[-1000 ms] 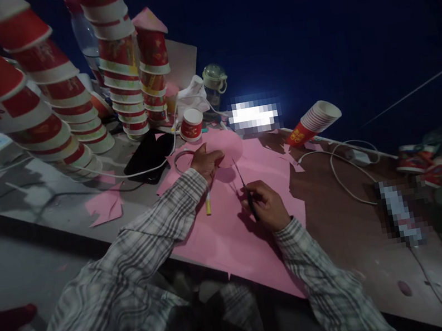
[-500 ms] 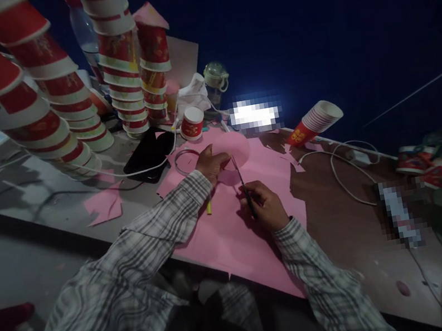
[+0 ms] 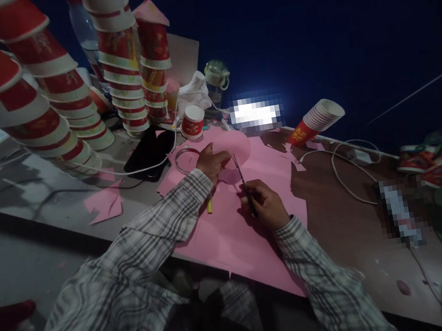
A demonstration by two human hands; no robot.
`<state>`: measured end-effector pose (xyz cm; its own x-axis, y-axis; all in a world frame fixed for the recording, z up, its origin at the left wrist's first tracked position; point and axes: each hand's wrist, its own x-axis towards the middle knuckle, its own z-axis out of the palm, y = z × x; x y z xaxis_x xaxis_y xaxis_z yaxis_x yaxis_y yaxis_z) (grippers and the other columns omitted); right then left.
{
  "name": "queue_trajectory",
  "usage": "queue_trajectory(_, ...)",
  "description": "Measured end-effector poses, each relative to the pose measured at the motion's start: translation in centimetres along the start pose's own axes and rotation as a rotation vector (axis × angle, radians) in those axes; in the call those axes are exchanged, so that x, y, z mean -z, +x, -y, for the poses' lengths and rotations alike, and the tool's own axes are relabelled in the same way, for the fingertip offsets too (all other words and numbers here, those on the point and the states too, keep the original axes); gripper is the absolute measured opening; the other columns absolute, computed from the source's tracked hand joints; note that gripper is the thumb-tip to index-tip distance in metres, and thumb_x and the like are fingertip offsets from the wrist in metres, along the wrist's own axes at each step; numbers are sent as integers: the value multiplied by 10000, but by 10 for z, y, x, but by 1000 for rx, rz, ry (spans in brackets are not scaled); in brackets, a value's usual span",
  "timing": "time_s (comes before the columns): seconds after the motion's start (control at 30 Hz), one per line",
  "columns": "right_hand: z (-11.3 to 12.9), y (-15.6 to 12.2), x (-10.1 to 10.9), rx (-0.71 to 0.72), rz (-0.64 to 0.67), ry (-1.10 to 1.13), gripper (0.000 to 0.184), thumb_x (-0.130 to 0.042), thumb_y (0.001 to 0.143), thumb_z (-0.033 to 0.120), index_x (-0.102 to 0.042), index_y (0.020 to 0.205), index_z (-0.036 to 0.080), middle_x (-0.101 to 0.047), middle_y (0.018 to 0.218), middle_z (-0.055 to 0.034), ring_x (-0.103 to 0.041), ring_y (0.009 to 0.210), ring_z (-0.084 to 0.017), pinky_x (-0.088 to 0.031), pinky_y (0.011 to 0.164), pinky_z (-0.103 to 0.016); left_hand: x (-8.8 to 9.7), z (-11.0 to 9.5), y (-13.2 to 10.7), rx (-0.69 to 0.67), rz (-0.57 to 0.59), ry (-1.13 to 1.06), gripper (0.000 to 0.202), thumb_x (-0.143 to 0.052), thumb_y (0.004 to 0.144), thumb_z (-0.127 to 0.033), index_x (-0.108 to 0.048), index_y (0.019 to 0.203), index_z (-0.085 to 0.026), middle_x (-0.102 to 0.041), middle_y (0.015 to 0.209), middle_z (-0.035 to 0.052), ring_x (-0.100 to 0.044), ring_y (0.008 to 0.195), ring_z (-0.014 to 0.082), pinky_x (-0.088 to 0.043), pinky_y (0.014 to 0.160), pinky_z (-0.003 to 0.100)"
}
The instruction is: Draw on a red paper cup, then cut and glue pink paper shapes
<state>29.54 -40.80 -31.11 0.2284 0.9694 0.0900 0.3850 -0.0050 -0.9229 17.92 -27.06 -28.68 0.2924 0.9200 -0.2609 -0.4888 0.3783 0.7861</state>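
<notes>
My left hand (image 3: 210,161) pinches the edge of a round pink paper piece (image 3: 237,146), lifted a little above a large pink paper sheet (image 3: 235,225) on the table. My right hand (image 3: 264,203) is closed on dark scissors (image 3: 243,181), whose blades point up at the round piece's near edge. A yellow marker (image 3: 209,206) lies on the sheet under my left wrist. Both sleeves are plaid.
Tall stacks of red and white paper cups (image 3: 43,93) lean at the left and back. A black phone (image 3: 149,150), a single cup (image 3: 192,121), a lying cup stack (image 3: 315,118), white cables (image 3: 345,173) and pink scraps (image 3: 104,205) sit around the sheet.
The scissor blades have moved up from the sheet to the round piece's edge. My left hand has shifted the piece slightly right.
</notes>
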Motion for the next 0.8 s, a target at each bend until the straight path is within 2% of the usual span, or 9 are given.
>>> queue_trajectory(0.13, 0, 0, 1, -9, 16, 10, 246, -670, 781, 374, -640, 971, 221, -625, 960, -58, -640, 803, -184, -560, 661, -320, 0, 0, 0, 11, -20, -13, 353, -695, 573, -32, -565, 881, -146, -544, 610, -82, -519, 560, 51, -430, 560, 160)
queue_trajectory(0.37, -2, -1, 0, -46, 13, 23, 265, -679, 772, 363, -629, 990, 222, -631, 983, -63, -633, 802, -176, -548, 610, -293, 0, 1, 3, 30, -42, -28, 553, -703, 589, -7, -577, 1113, -130, -530, 619, -94, -535, 578, 57, -462, 609, 180)
queue_trajectory(0.63, 1, 0, 0, -27, 3, -7, 241, -675, 755, 346, -634, 958, 221, -645, 965, -57, -646, 816, -180, -561, 698, -326, 1, 0, 3, 21, -21, -34, 573, -710, 593, -9, -575, 1138, -121, -563, 664, -78, -557, 609, 62, -494, 658, 193)
queue_trajectory(0.8, 2, 0, 1, -81, 17, 3, 262, -667, 754, 361, -625, 970, 221, -636, 890, -48, -613, 766, -177, -531, 632, -311, 1, -2, 2, 12, -20, -40, 565, -720, 586, -2, -588, 1120, -132, -587, 717, -64, -576, 650, 69, -512, 676, 201)
